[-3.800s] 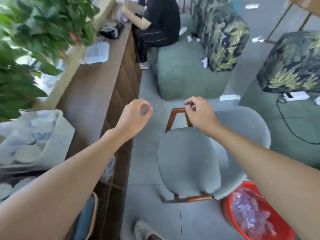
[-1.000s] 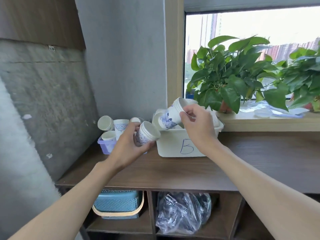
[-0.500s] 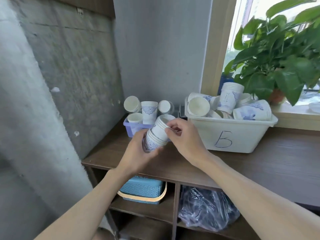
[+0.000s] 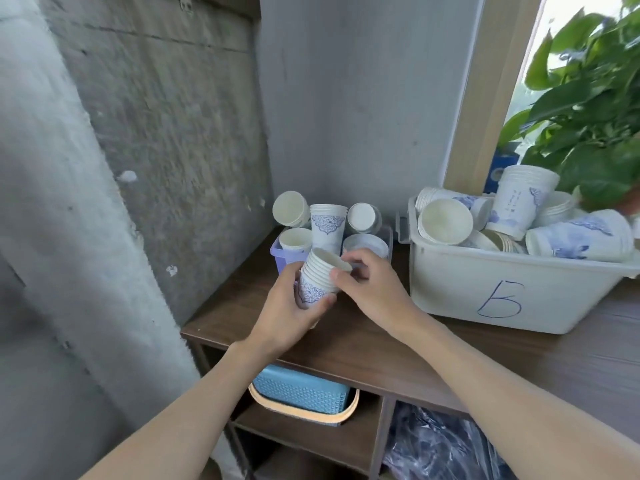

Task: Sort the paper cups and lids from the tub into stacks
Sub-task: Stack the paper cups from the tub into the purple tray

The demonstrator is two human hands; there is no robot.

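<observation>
Now, in the head view, my left hand (image 4: pixel 291 306) grips the cup stack (image 4: pixel 317 278) just left of the tub (image 4: pixel 485 292), above the counter (image 4: pixel 363 344). My right hand (image 4: pixel 374 289) pinches its top rim. I judge nesting is the step in hand; next the stack needs to be set down upright.

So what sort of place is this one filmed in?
Probably a storage corner of a cafe or office: a dark brown wooden shelving counter against a rough grey concrete wall, a leafy green houseplant by the window, and a white plastic tub marked B, heaped with paper cups.
</observation>
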